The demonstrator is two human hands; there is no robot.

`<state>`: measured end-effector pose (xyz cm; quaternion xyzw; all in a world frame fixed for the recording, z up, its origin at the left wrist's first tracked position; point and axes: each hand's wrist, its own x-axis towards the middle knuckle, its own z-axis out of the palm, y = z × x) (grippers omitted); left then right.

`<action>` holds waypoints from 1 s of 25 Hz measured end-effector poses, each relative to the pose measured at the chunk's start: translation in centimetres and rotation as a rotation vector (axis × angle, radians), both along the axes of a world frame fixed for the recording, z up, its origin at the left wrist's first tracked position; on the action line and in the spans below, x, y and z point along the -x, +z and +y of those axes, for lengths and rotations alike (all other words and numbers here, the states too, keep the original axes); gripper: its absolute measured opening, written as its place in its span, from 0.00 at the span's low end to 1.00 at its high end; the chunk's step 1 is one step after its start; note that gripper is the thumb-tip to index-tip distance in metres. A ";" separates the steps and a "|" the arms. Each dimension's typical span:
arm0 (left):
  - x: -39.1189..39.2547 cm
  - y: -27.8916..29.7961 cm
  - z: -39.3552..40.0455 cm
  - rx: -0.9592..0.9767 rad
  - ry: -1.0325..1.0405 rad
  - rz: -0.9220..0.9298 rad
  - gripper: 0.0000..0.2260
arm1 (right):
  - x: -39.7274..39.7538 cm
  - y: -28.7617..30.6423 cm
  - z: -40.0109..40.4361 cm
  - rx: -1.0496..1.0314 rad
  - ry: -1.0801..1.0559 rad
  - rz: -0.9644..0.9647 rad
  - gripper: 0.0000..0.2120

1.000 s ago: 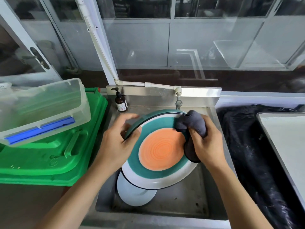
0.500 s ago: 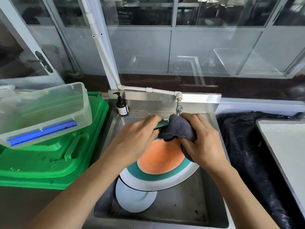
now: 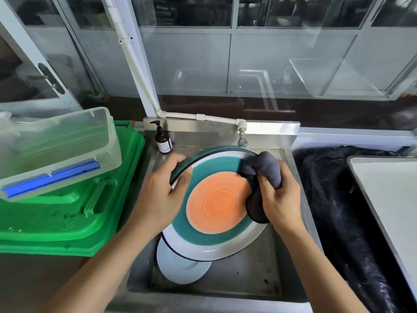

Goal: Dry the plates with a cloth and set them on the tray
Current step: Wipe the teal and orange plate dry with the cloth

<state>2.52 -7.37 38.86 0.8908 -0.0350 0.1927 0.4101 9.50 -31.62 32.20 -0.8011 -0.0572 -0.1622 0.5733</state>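
Plate (image 3: pixel 216 204) hangs tilted over the sink (image 3: pixel 255 276), its rim pinched in my left hand (image 3: pixel 158 195); my right hand (image 3: pixel 279 197) bunches the cloth (image 3: pixel 264 168) against its right edge. Wet glaze could slip my grip and drop it onto the plate below (image 3: pixel 180 267).

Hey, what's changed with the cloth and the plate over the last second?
The right hand swept the grey cloth from the right rim up to the plate's top edge, then back to the right rim. The left hand slid up beside it, then returned to the left rim. Unchanged: both hands grip the striped plate over the sink, and the white plate lies beneath.
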 end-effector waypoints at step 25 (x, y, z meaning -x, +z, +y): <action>-0.4 0.6 -0.7 0.064 -0.022 -0.066 0.08 | -0.3 -1.0 1.2 -0.094 -0.097 -0.025 0.09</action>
